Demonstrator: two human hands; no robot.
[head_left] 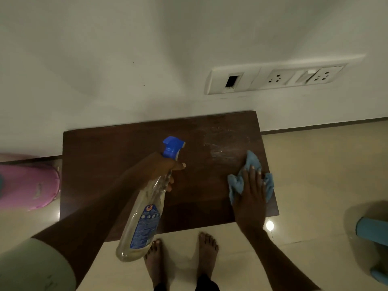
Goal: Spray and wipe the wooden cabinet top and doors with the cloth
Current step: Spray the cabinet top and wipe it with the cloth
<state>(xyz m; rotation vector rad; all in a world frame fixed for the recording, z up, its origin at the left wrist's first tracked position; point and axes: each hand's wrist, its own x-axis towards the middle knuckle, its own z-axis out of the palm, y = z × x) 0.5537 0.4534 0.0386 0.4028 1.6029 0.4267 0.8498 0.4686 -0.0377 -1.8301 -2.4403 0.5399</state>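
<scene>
The dark wooden cabinet top [117, 156] lies below me against the white wall. My left hand [165, 166] grips the neck of a clear spray bottle [142, 219] with a blue trigger head, held tilted over the top's middle. My right hand [251, 194] presses flat on a crumpled light blue cloth [237, 183] near the top's right edge. A patch of wet spray droplets [222, 143] glistens just beyond the cloth. The cabinet doors are hidden from this angle.
A pink plastic object [27, 185] stands on the floor left of the cabinet. A blue object [373, 229] sits at the right edge. A white socket panel [273, 77] is on the wall. My bare feet [180, 257] stand on the glossy tile floor.
</scene>
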